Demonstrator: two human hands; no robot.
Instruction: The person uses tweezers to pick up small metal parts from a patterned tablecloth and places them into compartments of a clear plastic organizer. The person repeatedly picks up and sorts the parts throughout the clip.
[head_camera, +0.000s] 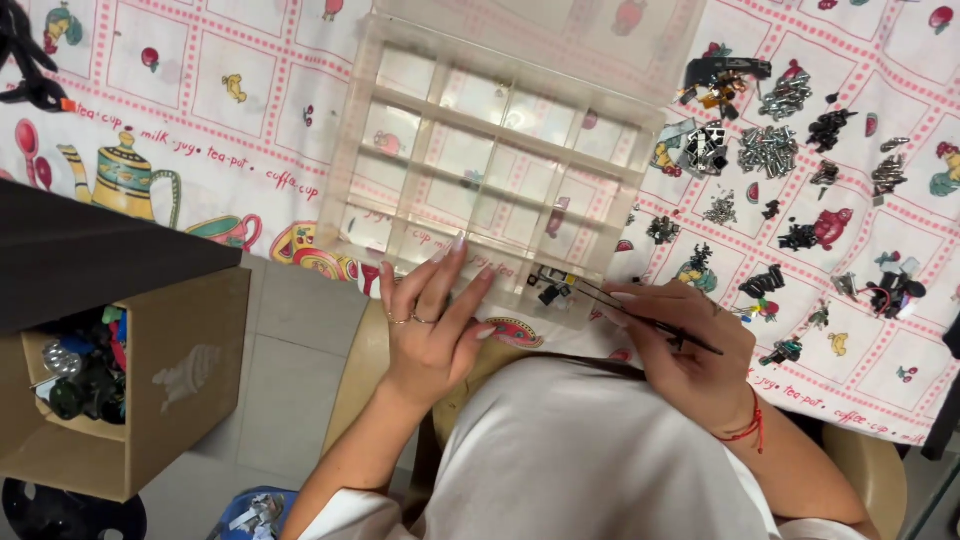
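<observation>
The right hand (690, 340) is closed around a pair of thin black tweezers (640, 315), pinched between thumb and fingers, with the tips reaching left into the compartment at the near right corner of a clear plastic organiser box (480, 165). At those tips lie a few small dark parts (552, 287), one with a yellowish spot; whether the tweezers actually grip one of them is too small to tell. A red string bracelet (745, 430) circles the right wrist. The left hand (430, 320) holds nothing: it rests flat with fingers spread on the near edge of the box, fingertips over the near row of compartments, and two thin rings show on its fingers. The box sits tilted on a white tablecloth (220, 90) printed with red squares, teapots and cups, and its other compartments look empty. On the right part of the table, well apart from the box, lie sorted little heaps of silver screws (768, 150) and black small parts (828, 128). Beyond the table's left edge, on the floor side, an open cardboard box (180, 380) holds dark and coloured odds and ends.
</observation>
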